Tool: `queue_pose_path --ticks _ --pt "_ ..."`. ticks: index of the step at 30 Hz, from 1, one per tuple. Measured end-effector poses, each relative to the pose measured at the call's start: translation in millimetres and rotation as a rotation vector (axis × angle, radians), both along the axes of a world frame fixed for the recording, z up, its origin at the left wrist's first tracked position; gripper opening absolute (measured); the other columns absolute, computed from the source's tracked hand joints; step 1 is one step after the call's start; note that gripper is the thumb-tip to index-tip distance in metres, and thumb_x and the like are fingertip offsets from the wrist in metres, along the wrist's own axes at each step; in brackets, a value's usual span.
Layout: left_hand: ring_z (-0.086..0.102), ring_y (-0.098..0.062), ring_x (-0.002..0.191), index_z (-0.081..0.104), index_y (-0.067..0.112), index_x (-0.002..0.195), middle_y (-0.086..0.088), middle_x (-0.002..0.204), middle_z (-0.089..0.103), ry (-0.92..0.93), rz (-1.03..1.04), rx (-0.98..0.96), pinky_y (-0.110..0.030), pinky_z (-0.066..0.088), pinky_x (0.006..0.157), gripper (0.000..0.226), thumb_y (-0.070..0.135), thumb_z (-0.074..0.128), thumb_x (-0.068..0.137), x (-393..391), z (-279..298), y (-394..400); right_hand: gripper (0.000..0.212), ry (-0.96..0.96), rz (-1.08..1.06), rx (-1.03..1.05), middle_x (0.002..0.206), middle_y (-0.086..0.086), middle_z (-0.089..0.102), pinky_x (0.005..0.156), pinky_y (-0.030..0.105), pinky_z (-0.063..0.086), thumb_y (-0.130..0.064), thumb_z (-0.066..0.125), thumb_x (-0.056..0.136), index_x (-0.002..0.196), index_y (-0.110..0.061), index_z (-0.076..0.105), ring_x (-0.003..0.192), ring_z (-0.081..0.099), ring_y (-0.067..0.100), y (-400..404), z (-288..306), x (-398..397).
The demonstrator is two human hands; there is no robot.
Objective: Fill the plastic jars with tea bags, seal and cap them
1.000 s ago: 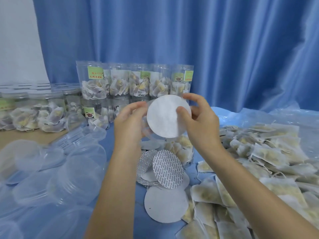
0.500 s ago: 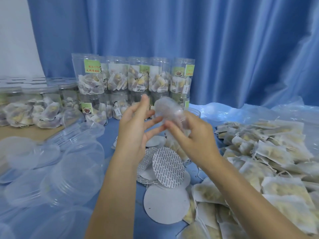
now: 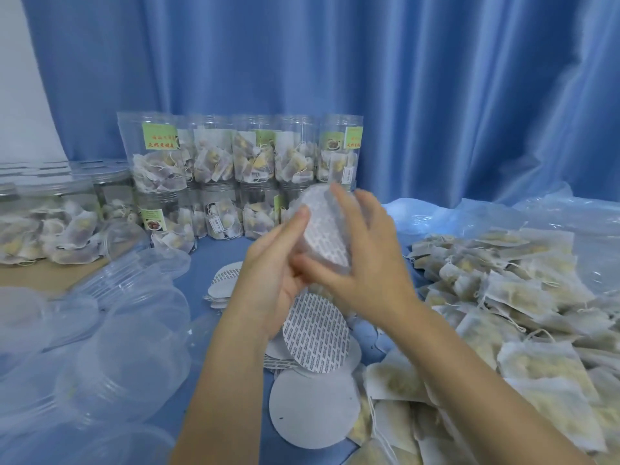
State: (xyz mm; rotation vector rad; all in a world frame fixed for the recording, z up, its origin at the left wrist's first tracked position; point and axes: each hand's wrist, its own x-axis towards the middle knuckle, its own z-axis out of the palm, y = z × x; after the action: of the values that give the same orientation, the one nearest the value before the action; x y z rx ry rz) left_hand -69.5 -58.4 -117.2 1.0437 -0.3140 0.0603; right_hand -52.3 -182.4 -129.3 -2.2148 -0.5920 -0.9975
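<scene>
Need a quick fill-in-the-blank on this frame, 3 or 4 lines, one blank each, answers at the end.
1. The left hand and right hand together hold a round seal disc whose printed side faces the ____.
2. The loose tea bags are piled on the person's ____ side.
3. The filled jars by the curtain are stacked ____ rows high.
4. The clear lids lie on the person's ____ side.

Answers: camera; right; two; left
</scene>
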Motion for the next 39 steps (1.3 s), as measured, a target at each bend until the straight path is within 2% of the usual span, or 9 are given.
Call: queue_pose_path --ticks 5,8,14,18,21,26,30,35,39 --pt "0.072 -0.029 0.083 0.063 0.008 0.104 -0.009 0.093 0.074 0.091 0.139 -0.028 -0.034 0.06 0.064 0.039 0.041 0.058 0.083 5.4 -4.6 7.5 0.077 0.273 -0.228 -0.175 0.136 0.016 0.041 0.106 0.044 0.034 -0.087 0.036 0.061 0.131 -0.056 0.04 0.126 0.04 0.034 -21.0 36.5 39.0" --pt "0.072 -0.026 0.081 0.062 0.008 0.098 -0.01 0.096 0.073 0.13 0.278 -0.065 -0.031 0.059 0.061 0.021 0.027 0.056 0.091 10.8 -11.1 14.7 0.061 0.466 -0.151 -0.264 0.133 0.012 0.049 0.108 0.039 0.033 -0.082 0.047 0.067 0.122 -0.055 0.051 0.126 0.043 0.029 -17.4 40.0 61.0" --pt "0.065 -0.022 0.095 0.06 0.015 0.091 -0.007 0.106 0.063 0.194 0.421 -0.054 -0.028 0.055 0.075 0.003 0.017 0.059 0.09 19.4 -16.3 15.1 0.056 0.469 -0.112 -0.273 0.134 0.004 0.05 0.088 0.026 0.034 -0.073 0.06 0.068 0.12 -0.054 0.053 0.122 0.047 0.02 -16.4 32.9 69.5" --pt "0.043 -0.023 0.125 0.045 0.017 0.134 -0.001 0.136 0.044 0.315 0.591 0.384 -0.035 0.037 0.094 0.051 0.038 0.058 0.089 24.7 -22.5 12.7 0.061 0.399 -0.121 -0.25 0.131 0.002 0.047 0.095 0.028 0.036 -0.068 0.066 0.066 0.124 -0.058 0.048 0.119 0.048 0.02 -22.3 22.8 57.5" --pt "0.021 -0.021 0.141 0.027 0.016 0.146 0.0 0.154 0.023 0.173 0.848 0.851 -0.039 0.021 0.113 0.066 0.042 0.052 0.091 23.4 -35.1 16.6 0.063 0.288 -0.122 -0.225 0.138 0.003 0.042 0.099 0.028 0.034 -0.062 0.07 0.066 0.125 -0.056 0.049 0.125 0.043 0.024 -22.9 14.8 46.3" --pt "0.054 -0.004 0.101 0.052 0.022 0.125 0.01 0.12 0.055 0.138 0.523 0.326 -0.021 0.039 0.085 0.042 0.034 0.062 0.086 21.9 -37.1 8.0 0.058 0.146 0.003 -0.071 0.139 0.003 0.041 0.093 0.01 0.02 -0.047 0.078 0.067 0.122 -0.046 0.057 0.128 0.038 0.023 -19.6 11.5 30.8" --pt "0.059 0.007 0.085 0.063 0.025 0.095 0.016 0.082 0.068 0.23 0.454 0.056 -0.016 0.044 0.076 0.03 0.044 0.071 0.073 25.4 -32.2 13.4 0.054 0.072 0.164 0.189 0.137 -0.003 0.045 0.106 0.024 0.031 -0.044 0.08 0.067 0.116 -0.049 0.058 0.129 0.04 0.014 -14.8 16.9 24.3" --pt "0.069 -0.017 0.095 0.06 0.023 0.12 0.003 0.109 0.07 0.26 0.402 0.131 -0.034 0.056 0.073 0.073 0.059 0.077 0.06 20.8 -32.1 26.6 0.053 0.131 0.303 0.451 0.14 -0.011 0.046 0.103 0.01 0.03 -0.047 0.08 0.065 0.11 -0.061 0.056 0.128 0.037 -0.009 -3.3 9.0 19.0" --pt "0.069 -0.028 0.096 0.061 0.014 0.119 -0.011 0.109 0.07 0.226 0.389 0.023 -0.056 0.052 0.085 0.079 0.052 0.079 0.051 16.0 -35.7 30.0 0.074 0.192 0.376 0.34 0.145 -0.018 0.037 0.111 0.022 0.028 -0.054 0.072 0.067 0.128 -0.064 0.033 0.133 0.03 -0.008 -3.0 10.6 21.5"
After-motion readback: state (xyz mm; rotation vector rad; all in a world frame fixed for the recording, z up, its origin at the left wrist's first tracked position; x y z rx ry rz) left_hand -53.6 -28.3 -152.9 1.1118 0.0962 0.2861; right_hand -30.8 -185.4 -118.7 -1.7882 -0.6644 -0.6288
